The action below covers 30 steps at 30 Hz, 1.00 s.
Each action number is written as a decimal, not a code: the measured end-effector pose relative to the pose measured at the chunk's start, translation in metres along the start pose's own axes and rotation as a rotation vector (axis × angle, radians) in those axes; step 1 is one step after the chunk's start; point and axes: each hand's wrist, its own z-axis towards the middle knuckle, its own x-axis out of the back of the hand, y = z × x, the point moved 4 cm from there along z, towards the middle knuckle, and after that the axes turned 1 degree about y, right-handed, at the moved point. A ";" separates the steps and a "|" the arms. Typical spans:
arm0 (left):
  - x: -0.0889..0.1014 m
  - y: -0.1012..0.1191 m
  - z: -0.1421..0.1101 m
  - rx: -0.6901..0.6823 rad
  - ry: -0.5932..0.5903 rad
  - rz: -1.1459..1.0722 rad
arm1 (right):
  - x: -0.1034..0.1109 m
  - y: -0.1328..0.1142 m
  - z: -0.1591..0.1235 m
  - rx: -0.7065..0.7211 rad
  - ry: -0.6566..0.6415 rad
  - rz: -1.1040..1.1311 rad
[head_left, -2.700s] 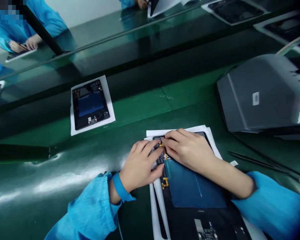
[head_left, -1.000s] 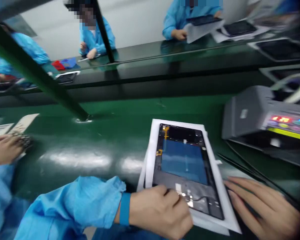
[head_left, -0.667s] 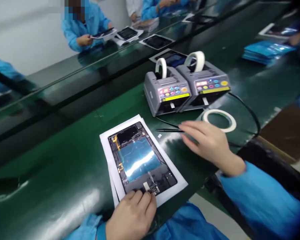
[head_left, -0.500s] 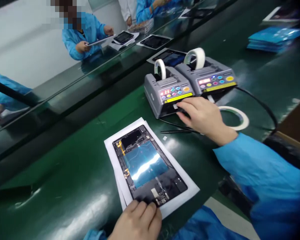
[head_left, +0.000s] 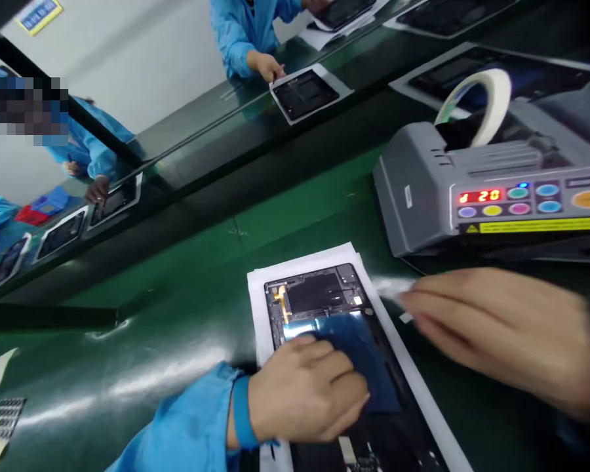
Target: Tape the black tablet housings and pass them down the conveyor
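An opened tablet (head_left: 314, 295) lies on white paper (head_left: 257, 295), its dark inside facing up, with an orange flex cable and a shiny blue film (head_left: 368, 367) across its middle. My left hand (head_left: 309, 387), a blue band at its wrist, is curled over the film; its fingertips are hidden underneath. To the right of the tablet's top end, my right hand (head_left: 491, 328) is blurred, fingers pinched together on what looks like a whitish piece of tape (head_left: 392, 288). A small white scrap (head_left: 406, 317) lies just below those fingertips.
A grey tape dispenser (head_left: 417, 190) with a tape roll (head_left: 499, 108) and lit display stands at right. Behind runs a raised dark ledge (head_left: 216, 177); beyond it, co-workers in blue handle other tablets (head_left: 307, 95). A sheet of small dark labels (head_left: 4, 417) lies at lower left.
My right hand has left the dispenser's front and come toward the tablet. My left hand has moved from the tablet's near edge up onto the blue film. The view has shifted closer.
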 end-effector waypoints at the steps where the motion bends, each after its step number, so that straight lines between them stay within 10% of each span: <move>1: -0.005 -0.008 0.008 0.006 0.012 0.017 | -0.007 -0.009 0.008 0.093 0.018 -0.016; 6: -0.029 -0.031 0.024 0.066 0.013 -0.041 | -0.035 -0.006 0.019 0.034 -0.064 0.093; 30: -0.033 -0.029 0.028 0.140 -0.141 0.000 | -0.041 -0.007 0.027 0.013 -0.082 0.021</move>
